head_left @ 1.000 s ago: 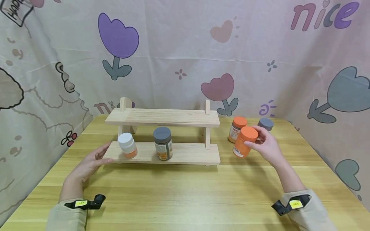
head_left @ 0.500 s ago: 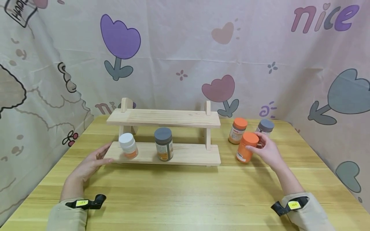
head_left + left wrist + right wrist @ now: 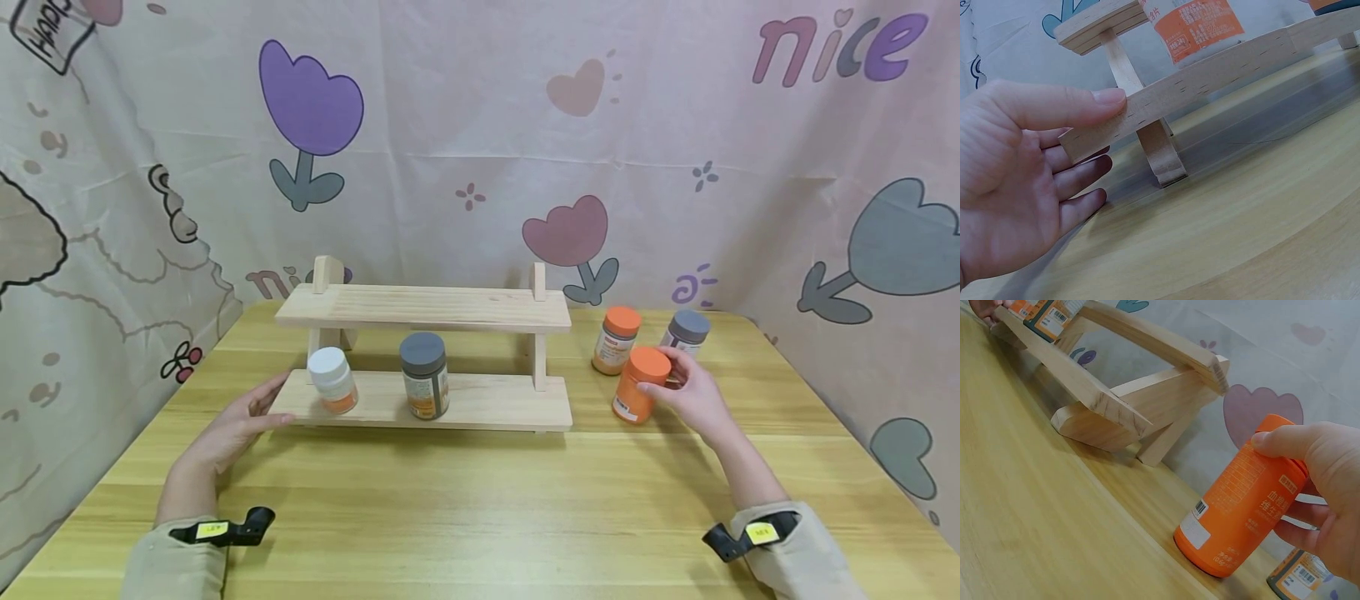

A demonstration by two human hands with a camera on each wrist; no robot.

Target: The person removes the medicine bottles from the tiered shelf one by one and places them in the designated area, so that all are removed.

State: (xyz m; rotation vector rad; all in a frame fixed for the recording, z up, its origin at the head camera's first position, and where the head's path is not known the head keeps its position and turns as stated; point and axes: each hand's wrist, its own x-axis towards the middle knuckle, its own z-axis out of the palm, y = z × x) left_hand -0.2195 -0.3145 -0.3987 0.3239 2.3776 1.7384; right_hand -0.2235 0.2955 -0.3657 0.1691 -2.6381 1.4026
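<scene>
My left hand (image 3: 236,429) grips the left end of a two-tier wooden shelf (image 3: 510,402). In the left wrist view the thumb presses the lower board's front edge, with the fingers behind and below. On that lower board stand a small white-capped bottle (image 3: 332,380) and a dark jar with a grey lid (image 3: 424,375). To the right of the shelf, my right hand (image 3: 699,398) holds an all-orange bottle (image 3: 637,387) upright at the tabletop. Its thumb lies near the cap; the other fingers go around the back, partly hidden.
Behind the orange bottle stand an orange-lidded jar (image 3: 617,343) and a grey-lidded jar (image 3: 687,327), the latter partly covered by my right hand. The upper board (image 3: 427,307) spans above the lower one. A printed cloth (image 3: 450,108) hangs behind the wooden table (image 3: 450,508).
The right hand has lowered the orange bottle to the tabletop, slightly right, and it has gone from tilted to upright. The left hand stays at the shelf end.
</scene>
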